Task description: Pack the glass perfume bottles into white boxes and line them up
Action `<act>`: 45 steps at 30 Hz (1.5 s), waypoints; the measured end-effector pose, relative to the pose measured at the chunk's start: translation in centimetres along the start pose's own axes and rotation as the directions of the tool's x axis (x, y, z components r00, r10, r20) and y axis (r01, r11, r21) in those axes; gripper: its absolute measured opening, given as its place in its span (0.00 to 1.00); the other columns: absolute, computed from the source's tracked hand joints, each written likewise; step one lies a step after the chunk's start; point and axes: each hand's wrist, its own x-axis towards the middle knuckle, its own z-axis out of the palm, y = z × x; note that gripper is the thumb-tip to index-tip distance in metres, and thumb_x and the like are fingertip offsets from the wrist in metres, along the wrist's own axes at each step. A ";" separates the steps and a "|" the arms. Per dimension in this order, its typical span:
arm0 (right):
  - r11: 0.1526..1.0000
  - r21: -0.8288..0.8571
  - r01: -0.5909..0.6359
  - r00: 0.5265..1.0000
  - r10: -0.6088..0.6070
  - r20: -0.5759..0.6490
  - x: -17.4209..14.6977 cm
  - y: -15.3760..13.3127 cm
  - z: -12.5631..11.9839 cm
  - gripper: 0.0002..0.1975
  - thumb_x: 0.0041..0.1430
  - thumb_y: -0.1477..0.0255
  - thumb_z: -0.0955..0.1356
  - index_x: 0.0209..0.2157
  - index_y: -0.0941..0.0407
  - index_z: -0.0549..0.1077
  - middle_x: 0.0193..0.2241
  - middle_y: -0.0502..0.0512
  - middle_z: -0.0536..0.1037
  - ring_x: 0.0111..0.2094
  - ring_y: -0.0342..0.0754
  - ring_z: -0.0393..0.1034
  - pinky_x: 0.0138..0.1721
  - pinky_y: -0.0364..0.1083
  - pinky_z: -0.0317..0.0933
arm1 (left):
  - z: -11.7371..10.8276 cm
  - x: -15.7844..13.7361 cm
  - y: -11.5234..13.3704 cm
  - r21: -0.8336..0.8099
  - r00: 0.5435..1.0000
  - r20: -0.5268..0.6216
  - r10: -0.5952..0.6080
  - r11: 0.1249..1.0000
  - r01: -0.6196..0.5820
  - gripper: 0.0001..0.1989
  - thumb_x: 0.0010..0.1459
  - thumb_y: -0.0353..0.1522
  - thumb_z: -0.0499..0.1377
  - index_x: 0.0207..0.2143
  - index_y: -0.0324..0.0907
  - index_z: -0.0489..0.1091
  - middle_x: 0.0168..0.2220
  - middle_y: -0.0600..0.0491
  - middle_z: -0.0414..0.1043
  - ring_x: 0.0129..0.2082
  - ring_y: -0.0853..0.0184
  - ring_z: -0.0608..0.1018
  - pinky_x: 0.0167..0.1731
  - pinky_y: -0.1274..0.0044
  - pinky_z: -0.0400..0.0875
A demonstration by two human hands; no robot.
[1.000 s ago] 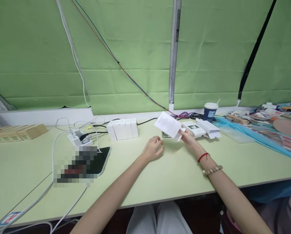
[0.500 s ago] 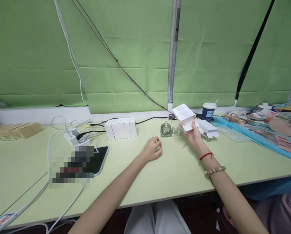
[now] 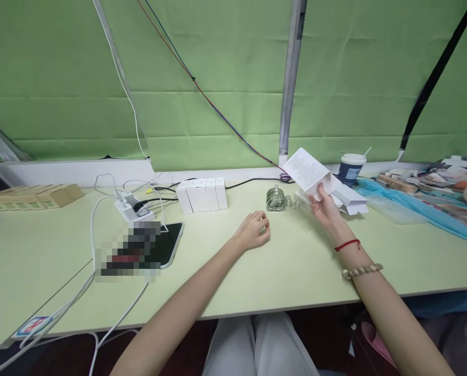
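Observation:
My right hand [image 3: 326,210] grips a white paper carton [image 3: 307,171] with small print on its face, holding it tilted above the back of the table. My left hand [image 3: 254,230] rests on the table with its fingers curled in loosely, and no object shows in it. Just beyond the left hand, a clear ribbed glass bottle [image 3: 276,199] stands upright, with small glass pieces [image 3: 290,201] at its right. Another white carton [image 3: 351,198], its end flaps spread, lies behind my right hand. Part of what lies beneath the held carton is hidden.
A row of white boxes [image 3: 202,195] stands left of the bottle. Farther left are a power strip [image 3: 133,209] with cables, a tablet [image 3: 166,245] and brown boxes [image 3: 33,196]. At right stand a lidded paper cup [image 3: 351,169] and clutter on blue plastic [image 3: 417,206].
The view has shifted, so the table's things appear farther right and higher. My right hand has tilted the carton slightly more. My left hand stays curled on the table.

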 end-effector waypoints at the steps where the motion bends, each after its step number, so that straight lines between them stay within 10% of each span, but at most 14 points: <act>1: 1.000 -0.012 -0.005 1.000 0.004 -0.017 0.0 0.1 0.1 0.15 0.50 0.63 0.69 0.40 0.52 0.68 0.43 0.52 0.73 0.27 0.40 0.72 0.11 0.32 0.59 | 0.0 0.0 0.0 -0.002 1.000 0.001 0.001 1.000 -0.001 0.06 0.53 0.31 0.49 0.29 0.41 0.65 0.35 0.50 0.65 0.35 0.66 0.68 0.37 0.73 0.64; 10: 0.950 -0.172 0.259 0.965 -0.263 0.000 -0.3 0.4 0.4 0.14 0.49 0.60 0.68 0.36 0.52 0.69 0.40 0.52 0.72 0.34 0.46 0.74 0.27 0.41 0.69 | 0.2 0.1 -0.1 -0.002 1.000 0.009 0.002 1.000 -0.002 0.05 0.52 0.31 0.50 0.29 0.42 0.65 0.35 0.50 0.65 0.35 0.66 0.68 0.37 0.73 0.64; 14: 0.589 -0.602 0.539 0.777 -0.624 0.085 -0.5 0.2 -0.3 0.14 0.49 0.67 0.66 0.39 0.54 0.72 0.47 0.57 0.66 0.44 0.50 0.68 0.35 0.48 0.69 | 0.2 0.1 -0.2 -0.003 1.000 -0.003 0.001 1.000 -0.001 0.06 0.53 0.31 0.49 0.29 0.42 0.65 0.34 0.50 0.65 0.34 0.66 0.68 0.37 0.73 0.64; 18: 0.311 -0.775 0.550 0.623 -0.771 0.133 -0.6 0.1 -0.6 0.15 0.52 0.71 0.62 0.41 0.56 0.71 0.47 0.60 0.64 0.51 0.51 0.60 0.39 0.49 0.67 | 0.2 0.2 -0.4 -0.002 1.000 -0.002 0.006 1.000 -0.007 0.08 0.55 0.31 0.48 0.29 0.41 0.65 0.34 0.50 0.65 0.34 0.67 0.68 0.38 0.73 0.64; 32: 0.328 -0.892 0.311 0.581 -0.809 -0.095 0.3 0.2 -2.3 0.15 0.57 0.69 0.56 0.41 0.54 0.68 0.49 0.60 0.59 0.51 0.50 0.58 0.46 0.50 0.58 | 0.1 0.2 -0.4 0.000 1.000 -0.004 0.001 1.000 -0.001 0.08 0.55 0.30 0.48 0.28 0.41 0.65 0.34 0.50 0.65 0.34 0.67 0.68 0.36 0.73 0.64; 45: 0.467 -0.871 0.152 0.697 -0.675 -0.241 0.5 0.8 -2.8 0.18 0.49 0.69 0.60 0.41 0.54 0.74 0.51 0.57 0.59 0.32 0.44 0.63 0.43 0.50 0.57 | 0.1 0.0 -0.5 0.006 1.000 0.003 -0.021 1.000 0.021 0.08 0.56 0.30 0.47 0.29 0.41 0.65 0.34 0.50 0.66 0.35 0.66 0.69 0.37 0.73 0.64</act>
